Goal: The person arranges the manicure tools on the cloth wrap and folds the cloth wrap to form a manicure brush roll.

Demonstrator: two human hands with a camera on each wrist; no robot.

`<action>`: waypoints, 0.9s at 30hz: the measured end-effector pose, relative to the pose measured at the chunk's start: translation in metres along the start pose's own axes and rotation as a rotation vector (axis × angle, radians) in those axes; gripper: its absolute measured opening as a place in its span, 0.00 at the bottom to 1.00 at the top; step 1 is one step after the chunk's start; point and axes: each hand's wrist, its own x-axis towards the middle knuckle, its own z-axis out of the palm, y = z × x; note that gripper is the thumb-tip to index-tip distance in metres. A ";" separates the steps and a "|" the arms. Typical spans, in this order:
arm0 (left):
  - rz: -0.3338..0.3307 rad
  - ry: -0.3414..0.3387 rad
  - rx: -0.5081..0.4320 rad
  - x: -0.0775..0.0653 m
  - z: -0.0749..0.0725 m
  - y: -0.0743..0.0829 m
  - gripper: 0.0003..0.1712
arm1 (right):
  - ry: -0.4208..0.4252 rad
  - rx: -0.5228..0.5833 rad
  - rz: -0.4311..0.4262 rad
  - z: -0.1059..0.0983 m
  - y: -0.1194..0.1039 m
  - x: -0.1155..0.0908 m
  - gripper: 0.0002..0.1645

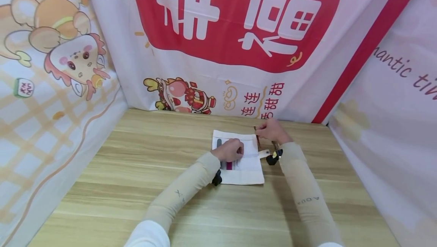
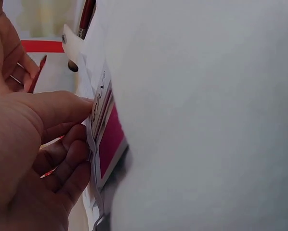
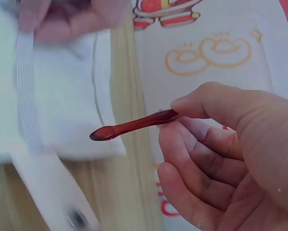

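Note:
A white cloth case (image 1: 250, 176) lies unfolded on the table, with an elastic band (image 3: 26, 91) across it and a snap tab (image 1: 264, 153) at its right side. My left hand (image 1: 229, 151) is over the case, thumb and fingers pinching the elastic band. Next to those fingers shows a printed card with a magenta block (image 2: 111, 142). Beyond the case's right edge, my right hand (image 3: 221, 144) holds a small, translucent dark red spatula (image 3: 134, 126) between thumb and forefinger. Its scooped tip points toward the case.
Near the snap tab is a brush with a dark red handle (image 2: 86, 17). The wood-grain table (image 1: 136, 186) is bordered by a printed cloth (image 1: 205, 68) at the back and cloth walls on both sides.

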 end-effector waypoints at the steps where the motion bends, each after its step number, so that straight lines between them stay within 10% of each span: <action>1: 0.006 0.005 -0.002 0.000 0.001 -0.001 0.08 | 0.009 0.025 0.003 0.005 -0.002 0.001 0.11; 16: 0.031 0.018 -0.022 0.002 0.002 -0.002 0.09 | 0.124 0.181 0.077 0.064 -0.007 0.009 0.08; 27: 0.010 0.016 -0.026 -0.001 0.001 0.000 0.04 | -0.043 0.126 0.171 0.068 -0.004 0.011 0.10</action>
